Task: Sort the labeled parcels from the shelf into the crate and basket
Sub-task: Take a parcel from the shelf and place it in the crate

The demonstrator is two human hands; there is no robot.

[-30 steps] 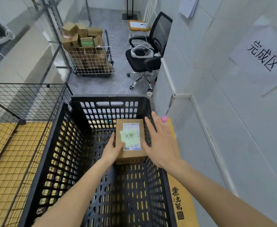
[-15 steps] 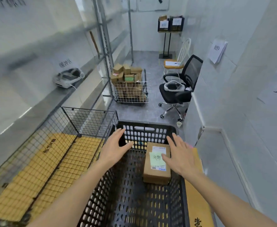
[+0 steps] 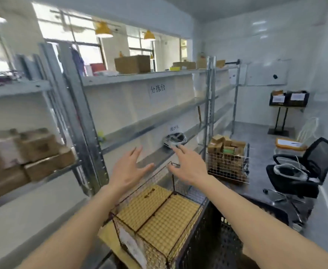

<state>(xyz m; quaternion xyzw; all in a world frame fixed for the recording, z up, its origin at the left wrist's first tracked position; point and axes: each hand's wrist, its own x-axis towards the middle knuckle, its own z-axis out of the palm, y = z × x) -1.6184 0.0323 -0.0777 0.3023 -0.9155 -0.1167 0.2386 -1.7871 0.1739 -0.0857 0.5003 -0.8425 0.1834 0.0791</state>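
Observation:
Both my hands are raised in front of the metal shelf (image 3: pixel 139 129), fingers spread and holding nothing. My left hand (image 3: pixel 129 169) and my right hand (image 3: pixel 188 166) hover above the wire basket (image 3: pixel 186 220), whose floor is yellow cardboard. The black perforated crate (image 3: pixel 213 241) stands right of the basket; its inside is hidden from here. Several brown cardboard parcels (image 3: pixel 29 152) lie stacked on the shelf at far left, blurred.
A wire cart (image 3: pixel 227 167) full of small boxes stands on the floor ahead. A black office chair (image 3: pixel 302 171) is at right. A white device (image 3: pixel 174 140) lies on the lower shelf. Larger boxes (image 3: pixel 132 64) sit on top.
My hands left the parcel in the black crate and rose, empty. The view swung up and left from the crate to the shelf.

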